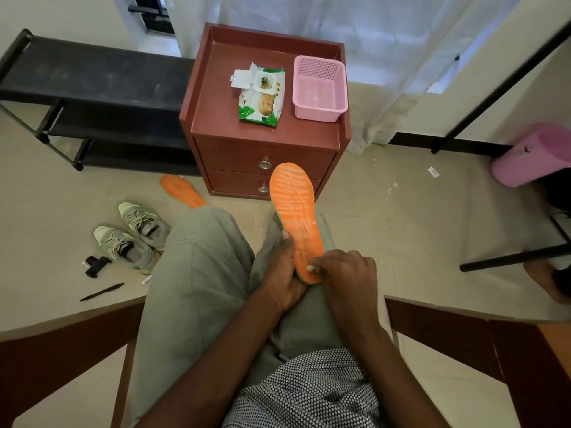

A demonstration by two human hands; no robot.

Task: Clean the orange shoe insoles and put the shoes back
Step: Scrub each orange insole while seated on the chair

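We are mid-wipe: our left hand (282,273) grips the orange insole (295,217) on our lap, our right hand (346,273) pinches a wet wipe (310,267) at its heel. Next, we judge, strokes toeward.

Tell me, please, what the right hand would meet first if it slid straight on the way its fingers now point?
Probably the left hand: the right hand, pressing a white wipe onto the orange insole at its heel, points leftward across it. Depth is unclear.
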